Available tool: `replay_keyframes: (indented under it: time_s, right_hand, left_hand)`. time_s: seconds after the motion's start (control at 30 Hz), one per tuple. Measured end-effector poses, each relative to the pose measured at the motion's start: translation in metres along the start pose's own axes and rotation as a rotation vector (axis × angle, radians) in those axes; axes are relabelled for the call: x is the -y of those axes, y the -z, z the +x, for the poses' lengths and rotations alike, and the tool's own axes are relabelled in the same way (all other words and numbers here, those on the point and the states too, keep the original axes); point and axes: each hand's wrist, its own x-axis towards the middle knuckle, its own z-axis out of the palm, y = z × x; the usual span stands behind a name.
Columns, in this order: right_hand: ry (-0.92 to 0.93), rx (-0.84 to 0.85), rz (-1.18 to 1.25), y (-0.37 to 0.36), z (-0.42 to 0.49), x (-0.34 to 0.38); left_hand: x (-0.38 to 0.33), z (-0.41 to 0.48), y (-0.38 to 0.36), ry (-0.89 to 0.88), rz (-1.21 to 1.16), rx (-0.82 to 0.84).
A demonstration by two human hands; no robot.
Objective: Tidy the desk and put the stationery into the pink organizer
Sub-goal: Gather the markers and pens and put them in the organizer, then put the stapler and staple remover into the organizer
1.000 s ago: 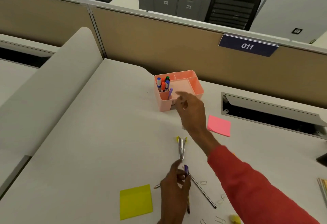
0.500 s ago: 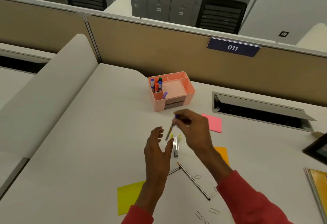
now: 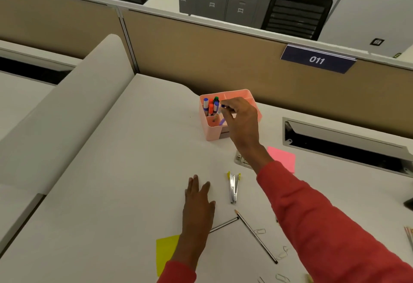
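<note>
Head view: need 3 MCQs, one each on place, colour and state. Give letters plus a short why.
1. Where is the silver tool with yellow tips?
A) on the floor
B) on the desk, between the two arms
C) on a shelf

2. What colour is the sticky note nearest the pink organizer?
A) blue
B) white
C) pink

3. The right hand is:
A) pinching a purple-capped pen over the organizer
B) flat on the desk, empty
C) gripping a pencil

1 B: it lies on the desk, right of the left hand.
2 C: its face is plainly pink.
3 A: fingertips close on the pen above the front-left compartment.
</note>
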Motion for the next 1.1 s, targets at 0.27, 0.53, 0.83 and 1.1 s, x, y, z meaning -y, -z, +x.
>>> replay_keyframes:
  time_s: [0.27, 0.53, 0.83, 1.1]
  right_hand:
    - [-0.028, 0.123, -0.282, -0.012, 0.003, -0.019]
    - [-0.018, 0.154, -0.191, 0.011, -0.02, -0.03]
    - [-0.241, 0.053, 0.004, 0.077, -0.104, -0.075]
    - [-0.458, 0.156, -0.022, 0.1, -0.154, -0.15]
  left_hand:
    - [-0.003, 0.009, 0.003, -0.038, -0.036, -0.047]
    - [0.003, 0.002, -0.004, 0.014, -0.037, -0.033]
    - [-0.008, -0.007, -0.009, 0.009, 0.029, 0.001]
    - [-0.022, -0.02, -0.027, -0.12, 0.046, 0.026]
